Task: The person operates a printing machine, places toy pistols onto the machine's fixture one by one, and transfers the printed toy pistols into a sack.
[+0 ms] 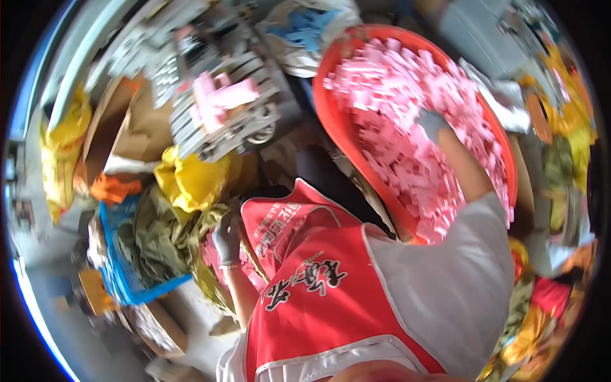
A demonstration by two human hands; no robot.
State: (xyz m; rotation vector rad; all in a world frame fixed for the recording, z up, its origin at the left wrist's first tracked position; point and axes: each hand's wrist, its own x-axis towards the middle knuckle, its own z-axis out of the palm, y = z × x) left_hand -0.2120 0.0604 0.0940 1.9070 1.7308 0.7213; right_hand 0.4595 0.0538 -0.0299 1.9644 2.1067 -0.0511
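My right hand (pixel 433 123), in a grey glove, reaches onto a heap of pink foam-like pieces (pixel 394 140) in a large red tub (pixel 328 118). Blur and the pieces around its fingertips hide whether it grips any. Down on the left, my left hand (pixel 226 245), gloved too, is at the mouth of an olive-yellow sack (pixel 207 280). More pink pieces (pixel 254 275) lie inside that sack, beside my red apron (pixel 305 274). The left fingers are smeared and partly in shadow, so their grip does not show.
A grey metal machine (pixel 213 137) carrying pink pieces (pixel 223 99) stands ahead on the left. Near it are a yellow bag (pixel 191 181), a blue crate (pixel 121 254) and a cardboard box (pixel 143 130). A white sack with blue pieces (pixel 305 28) stands beyond the tub.
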